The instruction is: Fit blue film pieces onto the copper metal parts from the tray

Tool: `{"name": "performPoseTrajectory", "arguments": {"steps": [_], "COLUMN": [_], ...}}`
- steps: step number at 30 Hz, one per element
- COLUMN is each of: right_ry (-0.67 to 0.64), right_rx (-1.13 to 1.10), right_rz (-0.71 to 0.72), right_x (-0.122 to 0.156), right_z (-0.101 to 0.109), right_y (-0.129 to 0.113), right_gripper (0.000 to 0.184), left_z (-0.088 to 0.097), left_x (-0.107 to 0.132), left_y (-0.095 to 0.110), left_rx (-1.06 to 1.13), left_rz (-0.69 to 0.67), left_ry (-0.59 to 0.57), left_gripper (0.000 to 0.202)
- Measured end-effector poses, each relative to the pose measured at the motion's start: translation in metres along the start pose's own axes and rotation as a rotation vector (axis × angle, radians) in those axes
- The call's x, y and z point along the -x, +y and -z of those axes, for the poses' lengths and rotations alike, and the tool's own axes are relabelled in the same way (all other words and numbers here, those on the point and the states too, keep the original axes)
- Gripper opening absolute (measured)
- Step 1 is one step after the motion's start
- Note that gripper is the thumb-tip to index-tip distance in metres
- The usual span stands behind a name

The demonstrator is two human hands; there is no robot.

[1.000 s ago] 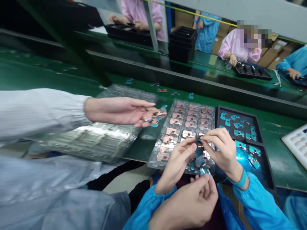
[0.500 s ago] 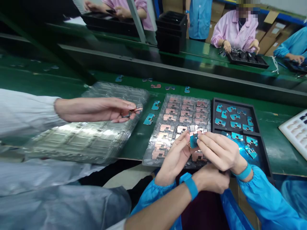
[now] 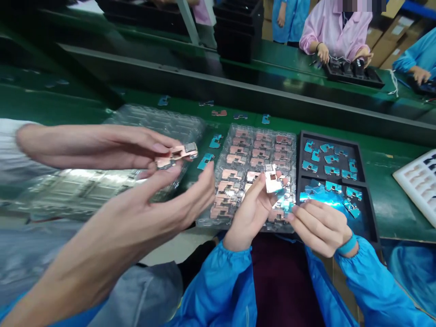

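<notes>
My left hand (image 3: 252, 209), in a blue sleeve, pinches a small copper and silver part (image 3: 272, 179) over a clear blister tray (image 3: 207, 220) filled with copper parts. My right hand (image 3: 318, 227) pinches a strip of blue film (image 3: 286, 206) just below and right of that part. A black tray (image 3: 332, 135) to the right holds several blue film pieces.
A co-worker's white-sleeved hand (image 3: 102, 145) holds a copper part (image 3: 177, 154) over a stack of empty clear trays (image 3: 85, 190). Another person's open hand (image 3: 146, 222) reaches in from the lower left. People work at black trays (image 3: 354, 77) across the green belt. A white tray (image 3: 418, 181) lies right.
My hands have drawn apart, with the blue film coming away from the part. The third hand moved from under my hands to the left and opened. The co-worker's hand lifted its part.
</notes>
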State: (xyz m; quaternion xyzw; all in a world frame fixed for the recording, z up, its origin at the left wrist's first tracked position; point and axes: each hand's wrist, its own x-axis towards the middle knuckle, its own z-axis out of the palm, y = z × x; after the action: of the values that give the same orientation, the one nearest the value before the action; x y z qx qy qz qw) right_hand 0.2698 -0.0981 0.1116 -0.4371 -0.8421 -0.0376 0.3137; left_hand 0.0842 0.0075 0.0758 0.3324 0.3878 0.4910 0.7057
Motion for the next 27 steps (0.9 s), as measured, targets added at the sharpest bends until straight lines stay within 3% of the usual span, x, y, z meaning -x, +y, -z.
{"name": "performPoseTrajectory", "arguments": {"steps": [3, 5, 7, 9, 11, 13, 17, 19, 24, 27], "right_ry": [0.292, 0.462, 0.459, 0.328, 0.306, 0.386, 0.396, 0.413, 0.528, 0.439], "right_rx": [0.143, 0.215, 0.243, 0.328, 0.426, 0.312, -0.434, -0.653, -0.670, -0.668], "right_rz": [-0.188, -0.533, -0.889, -1.069, -1.058, -1.008, -1.046, -1.090, -1.123, -1.096], "right_x": [0.034, 0.059, 0.082, 0.095, 0.093, 0.075, 0.018, 0.000, -0.004, 0.009], "right_z": [0.003, 0.006, 0.010, 0.010, 0.004, -0.010, -0.045, -0.060, -0.078, -0.075], "right_y": [-0.004, 0.003, 0.016, 0.028, 0.031, 0.022, -0.005, -0.010, -0.007, -0.011], "right_gripper": [0.035, 0.021, 0.011, 0.022, 0.028, 0.030, 0.027, 0.030, 0.039, 0.038], "left_z": [-0.017, -0.020, -0.020, -0.020, -0.023, -0.029, -0.040, -0.042, -0.034, -0.024], "left_x": [-0.010, -0.011, -0.009, -0.005, -0.003, 0.000, 0.006, 0.011, 0.024, 0.023], "left_y": [-0.010, -0.013, -0.014, -0.015, -0.017, -0.020, -0.027, -0.031, -0.037, -0.026], "left_rx": [0.033, 0.072, 0.093, 0.092, 0.083, 0.068, 0.030, 0.030, 0.024, -0.143], "left_rz": [0.184, 0.238, 0.228, 0.219, 0.214, 0.211, 0.191, 0.179, 0.146, 0.057], "left_ry": [-0.112, -0.114, -0.075, -0.049, -0.034, -0.014, 0.050, 0.081, 0.063, 0.031], "left_gripper": [0.024, 0.017, 0.015, 0.022, 0.031, 0.036, 0.031, 0.029, 0.036, 0.030]}}
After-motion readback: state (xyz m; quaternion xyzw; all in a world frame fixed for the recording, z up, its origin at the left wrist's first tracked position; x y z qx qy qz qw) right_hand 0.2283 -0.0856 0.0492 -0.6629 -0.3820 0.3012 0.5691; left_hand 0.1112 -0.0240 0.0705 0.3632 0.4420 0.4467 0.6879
